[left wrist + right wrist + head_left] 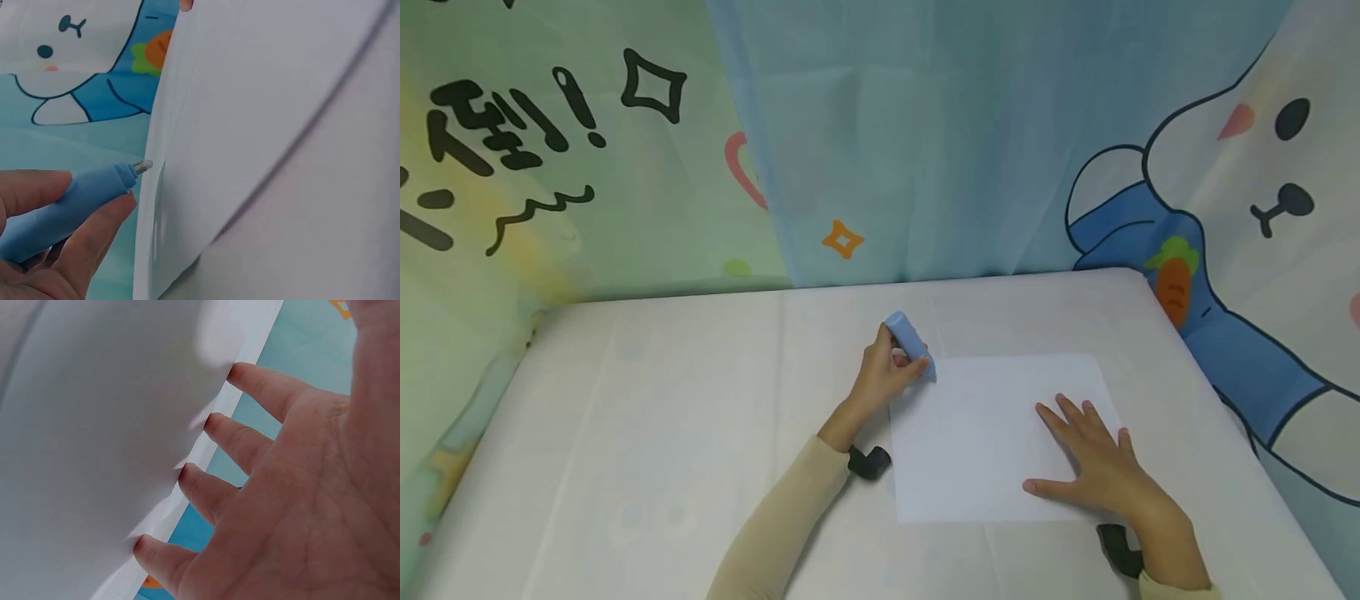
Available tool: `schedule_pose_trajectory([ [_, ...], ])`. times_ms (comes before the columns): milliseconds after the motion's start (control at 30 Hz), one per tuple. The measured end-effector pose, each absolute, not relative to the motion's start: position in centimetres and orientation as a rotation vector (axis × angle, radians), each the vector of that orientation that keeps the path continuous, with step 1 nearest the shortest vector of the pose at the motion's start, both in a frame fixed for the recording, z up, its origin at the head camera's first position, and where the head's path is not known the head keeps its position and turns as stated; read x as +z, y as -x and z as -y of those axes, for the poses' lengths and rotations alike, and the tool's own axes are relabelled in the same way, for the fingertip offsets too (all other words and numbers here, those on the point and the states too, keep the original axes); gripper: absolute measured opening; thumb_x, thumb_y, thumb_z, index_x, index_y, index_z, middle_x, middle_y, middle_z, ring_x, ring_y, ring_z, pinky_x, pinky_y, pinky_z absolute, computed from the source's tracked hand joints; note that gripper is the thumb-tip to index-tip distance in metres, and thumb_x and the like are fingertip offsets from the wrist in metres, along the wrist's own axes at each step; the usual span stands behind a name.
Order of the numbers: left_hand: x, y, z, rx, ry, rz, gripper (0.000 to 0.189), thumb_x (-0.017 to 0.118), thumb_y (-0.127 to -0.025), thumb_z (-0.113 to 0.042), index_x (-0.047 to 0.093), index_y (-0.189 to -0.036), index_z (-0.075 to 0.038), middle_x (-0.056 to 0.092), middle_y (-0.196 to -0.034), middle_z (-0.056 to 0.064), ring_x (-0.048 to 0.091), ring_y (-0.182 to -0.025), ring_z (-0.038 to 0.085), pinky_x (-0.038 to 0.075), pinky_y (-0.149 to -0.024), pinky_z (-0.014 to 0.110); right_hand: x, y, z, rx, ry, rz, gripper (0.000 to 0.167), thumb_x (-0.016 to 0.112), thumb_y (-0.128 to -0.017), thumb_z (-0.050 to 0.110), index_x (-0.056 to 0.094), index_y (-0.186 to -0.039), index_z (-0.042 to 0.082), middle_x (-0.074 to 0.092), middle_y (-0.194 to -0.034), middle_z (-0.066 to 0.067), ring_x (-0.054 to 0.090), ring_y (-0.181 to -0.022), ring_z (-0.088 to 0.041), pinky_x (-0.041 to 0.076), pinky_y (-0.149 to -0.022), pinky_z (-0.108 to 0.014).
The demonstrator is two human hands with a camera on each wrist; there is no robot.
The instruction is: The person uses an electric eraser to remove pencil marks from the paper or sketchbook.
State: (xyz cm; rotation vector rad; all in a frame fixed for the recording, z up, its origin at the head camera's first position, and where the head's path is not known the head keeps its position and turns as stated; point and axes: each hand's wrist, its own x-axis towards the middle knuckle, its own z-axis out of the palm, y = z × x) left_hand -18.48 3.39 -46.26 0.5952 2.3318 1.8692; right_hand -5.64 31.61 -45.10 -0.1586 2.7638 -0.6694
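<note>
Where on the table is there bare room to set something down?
The widest free patch lies between the left sleeve and the left edge of the table. A narrower strip lies between the paper and the backdrop. The paper is crowded: left hand gripping a blue tool at its far left corner, right hand spread over its right side.

A big white table [662,433] stands in front of two walls of cloth. The back cloth is green [647,208] on one side and blue [985,150] on the other. On the green side there is big black writing [538,119], with a black star [653,103] next to it and a wiggly black line [535,206] under it. There is also a pink curve [739,173] and a pale green dot [737,267]. A little orange star [832,242] sits on the blue. At the right is a big white cartoon animal [1210,167] in blue clothes [1262,342], with an orange carrot [1172,287] on them.
</note>
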Motion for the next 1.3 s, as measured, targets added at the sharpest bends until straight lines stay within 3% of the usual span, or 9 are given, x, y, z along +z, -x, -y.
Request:
schedule_pose_trajectory([
  [300, -46.0, 18.4, -3.4, 1.846, -0.594, -2.314, 0.041, 0.067, -0.091, -0.002, 0.038, -0.118, 0.007, 0.066, -0.116, 0.025, 0.069, -0.093, 0.038, 0.055, -0.077, 0.029, -44.98, 5.61, -31.5, -0.655, 0.157, -2.761, 0.109, 0.08, -0.071, 0.054, 0.025, -0.153, 0.008, 0.011, -0.158, -0.029, -0.003, -0.142, -0.054, -0.006, -0.098, -0.08],
  [1300, -46.31, 18.46, -3.12, 1.86, -0.712, -2.279, 0.039, 0.064, -0.092, 0.002, 0.037, -0.118, 0.011, 0.064, -0.113, 0.03, 0.069, -0.091, 0.04, 0.055, -0.075, 0.025, -44.85, 5.52, -31.37, -0.661, 0.161, -2.762, 0.109, 0.08, -0.071, 0.054, 0.024, -0.153, 0.008, 0.011, -0.158, -0.028, -0.004, -0.143, -0.053, -0.006, -0.099, -0.08],
])
